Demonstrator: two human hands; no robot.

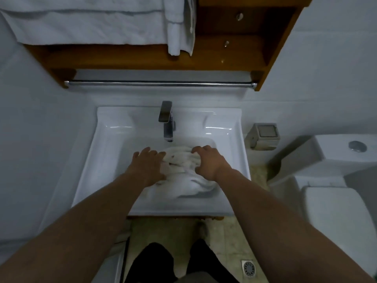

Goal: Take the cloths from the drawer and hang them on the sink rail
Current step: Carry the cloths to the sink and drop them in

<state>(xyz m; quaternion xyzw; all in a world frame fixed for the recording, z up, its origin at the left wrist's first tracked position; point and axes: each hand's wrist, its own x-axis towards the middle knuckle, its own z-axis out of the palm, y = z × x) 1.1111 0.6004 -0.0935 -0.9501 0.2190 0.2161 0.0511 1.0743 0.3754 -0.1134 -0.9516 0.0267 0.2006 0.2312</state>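
Pressing down on a bunched white cloth (183, 176) with both hands, right in the basin of the sink (114, 139). Left hand (148, 166) flat and open, fingers spread, resting on the near-left side of the bundle. Right hand (207, 160) curled, fingertips dug into the far-right folds, looks like pinching a bit of fabric but hard to say how much is really caught. Cloth piled loose between and under both palms, spilling toward the near rim.

Just beyond the fingertips: faucet (167, 121), spout hanging right over the far edge of the pile. Easy to snag a fold on it when lifting, or bump the handle and soak everything. Can't tell if the basin is wet either, so maybe already damp underneath.

Further out and above: chrome rail (161, 84), bare, well apart from the hands. Long reach up past the faucet, so a weak one-handed pinch probably means a dragging tail and a drop back into the basin, or off the near rim onto the floor. Also can't tell if that's one cloth or several wadded together, so grabbing blind could pull the whole lump.

Beyond that, towels (91, 27) on the wooden shelf (142, 58), not in the way.
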